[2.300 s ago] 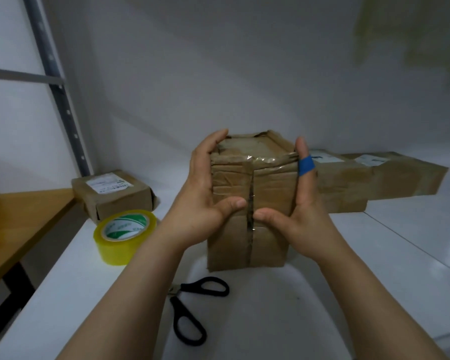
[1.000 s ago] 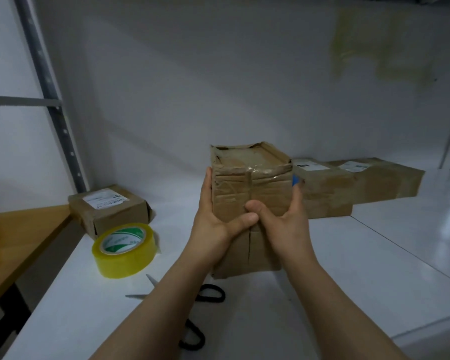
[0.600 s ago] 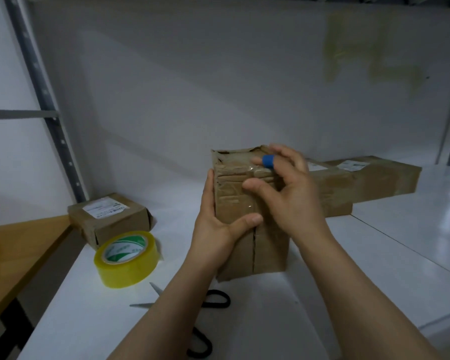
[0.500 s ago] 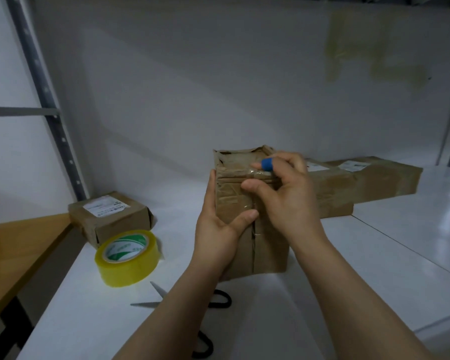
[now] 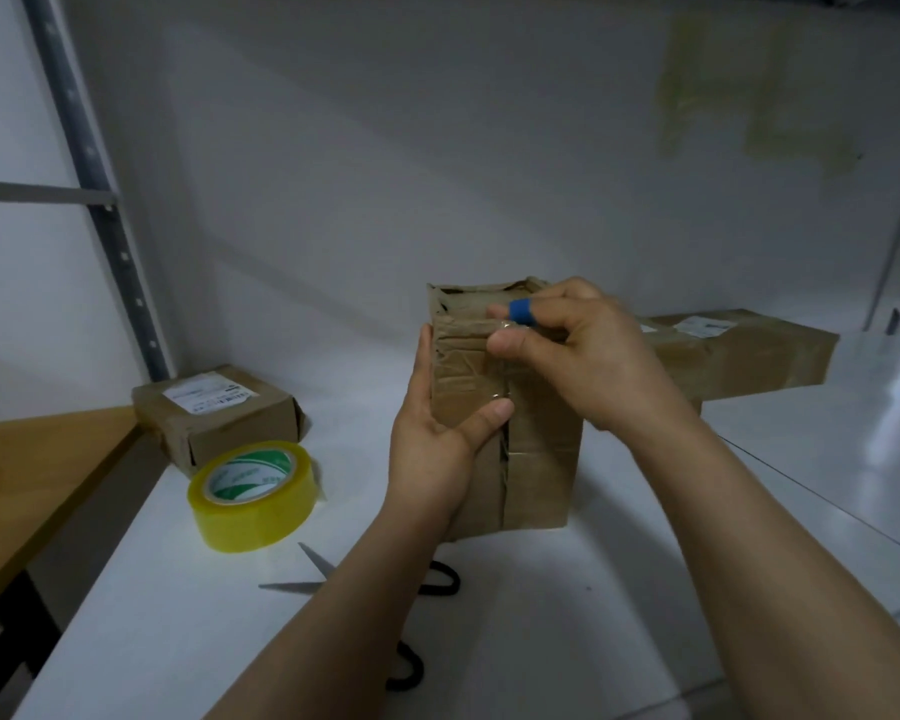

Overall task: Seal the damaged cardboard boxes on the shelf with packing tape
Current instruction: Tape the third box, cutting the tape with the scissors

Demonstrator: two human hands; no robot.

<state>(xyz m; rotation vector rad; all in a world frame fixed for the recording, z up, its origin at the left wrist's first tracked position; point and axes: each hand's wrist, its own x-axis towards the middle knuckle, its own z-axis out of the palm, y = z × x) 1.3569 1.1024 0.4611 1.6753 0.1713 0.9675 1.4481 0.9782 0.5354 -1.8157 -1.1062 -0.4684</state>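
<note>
A worn brown cardboard box (image 5: 539, 459) stands upright on the white shelf (image 5: 645, 589), with clear tape over its front seam and top edge. My left hand (image 5: 437, 444) holds its left side, fingers along the side wall and thumb across the front near the seam. My right hand (image 5: 578, 356), with a blue band on the index finger, pinches the taped top front edge between thumb and index finger. A yellow packing tape roll (image 5: 253, 493) lies flat to the left. Black-handled scissors (image 5: 432, 584) lie open in front of the box, partly hidden by my left forearm.
A small labelled box (image 5: 219, 413) sits at the back left by the grey shelf upright (image 5: 100, 200). Longer labelled boxes (image 5: 749, 361) lie behind on the right. A wooden table (image 5: 32, 475) adjoins the shelf's left edge. The white back wall is close behind.
My right hand left the box's lower front and right side and rose to the top front edge, where it now pinches. My left hand stayed on the left side.
</note>
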